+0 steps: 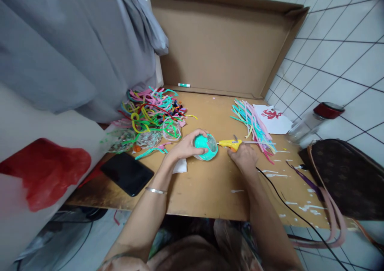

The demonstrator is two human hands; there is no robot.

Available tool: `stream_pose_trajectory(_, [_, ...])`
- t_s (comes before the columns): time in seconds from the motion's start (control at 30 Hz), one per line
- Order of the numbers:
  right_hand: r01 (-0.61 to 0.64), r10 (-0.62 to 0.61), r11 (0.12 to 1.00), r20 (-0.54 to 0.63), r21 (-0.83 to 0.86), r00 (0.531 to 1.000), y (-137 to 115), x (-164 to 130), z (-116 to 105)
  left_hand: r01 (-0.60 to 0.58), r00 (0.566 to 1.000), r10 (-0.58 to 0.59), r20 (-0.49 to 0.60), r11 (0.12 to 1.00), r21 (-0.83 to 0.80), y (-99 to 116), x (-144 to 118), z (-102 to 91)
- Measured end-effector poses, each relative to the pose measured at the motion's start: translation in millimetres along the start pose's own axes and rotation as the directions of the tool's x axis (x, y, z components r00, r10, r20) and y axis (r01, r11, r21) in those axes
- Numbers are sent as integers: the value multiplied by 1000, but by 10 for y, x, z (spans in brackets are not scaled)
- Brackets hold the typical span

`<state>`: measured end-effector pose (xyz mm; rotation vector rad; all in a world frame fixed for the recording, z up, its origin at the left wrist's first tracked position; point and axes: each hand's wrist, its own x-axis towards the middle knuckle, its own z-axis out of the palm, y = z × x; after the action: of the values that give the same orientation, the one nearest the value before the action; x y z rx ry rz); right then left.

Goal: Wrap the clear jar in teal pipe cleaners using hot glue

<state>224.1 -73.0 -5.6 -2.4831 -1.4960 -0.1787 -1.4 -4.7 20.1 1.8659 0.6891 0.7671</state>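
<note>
My left hand (189,145) grips a round, turquoise-wrapped ball (205,152) that has a greyish, see-through patch on its right side. In my right hand (244,157) is a yellow hot glue gun (229,143), its nozzle pointing left at the ball's right edge. Whether the tip touches the ball, I cannot tell. A whitish glue stick (255,143) appears to stick out of the gun's back end. Below my left hand lies a small white paper piece (180,166), partly covered by the wrist.
A tangled heap of pipe cleaners (153,111) lies left, with a black phone (127,173) nearer me. Right are straight pipe cleaners (252,121), a clear bottle (309,123) and a brown bag (349,175). A black cord (285,201) trails rightward. A cardboard panel (222,43) stands behind.
</note>
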Motion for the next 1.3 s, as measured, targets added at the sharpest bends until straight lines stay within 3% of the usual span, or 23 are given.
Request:
stream_pose_trajectory(0.13, [-71,73,992,-14,100,997,-22,-3,-66,4,1000,-4,-9,1000,15,6,3,-2])
stream_pose_trajectory(0.3, [-69,156,953,-284,295,946,8,1,-153,23,1000,-23,-11,1000,17,-15,9,-12])
stream_pose_trajectory(0.47, [10,202,887,-410,461,890,-5,0,-205,27,1000,-27,-9,1000,-4,-48,9,-17])
stream_pose_trajectory(0.6, [128,113,879,-462,459,880,-39,-38,-231,18,1000,-19,-18,999,-36,-85,19,-18])
stream_pose_trajectory(0.9, [275,9,825,-498,494,867,-83,-65,-222,-13,1000,12,-22,997,-74,-158,42,-38])
stream_pose_trajectory(1.3, [305,-20,811,-496,500,868,-125,-97,-154,-32,999,31,-13,995,-92,-246,53,-47])
